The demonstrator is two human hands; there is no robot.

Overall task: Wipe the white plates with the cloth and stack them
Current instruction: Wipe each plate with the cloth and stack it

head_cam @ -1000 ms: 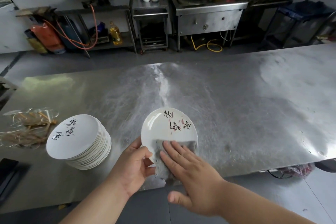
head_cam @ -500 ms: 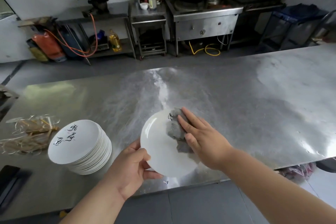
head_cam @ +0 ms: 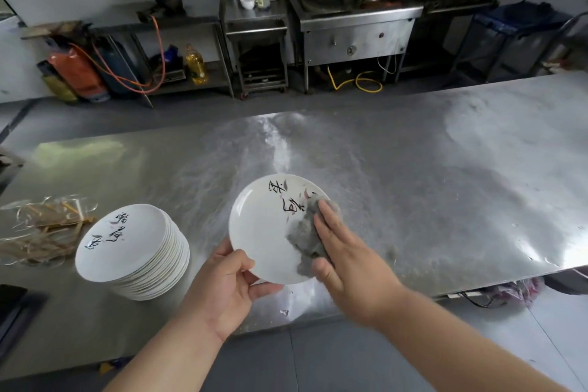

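While my left hand (head_cam: 222, 289) grips the near rim of a white plate (head_cam: 264, 232), thumb on its face, my right hand (head_cam: 346, 261) lies flat, fingers straight, pressing the grey cloth (head_cam: 305, 232) onto the plate's right half. The plate is just right of the stack of plates (head_cam: 127, 248), apart from it. It appears lifted off the steel table (head_cam: 413, 184), though I cannot confirm this.

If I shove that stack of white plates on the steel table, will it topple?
Likely slides: the stack of white plates sits on a smooth steel table. Its plates look fanned sideways, so a shove might spill them.
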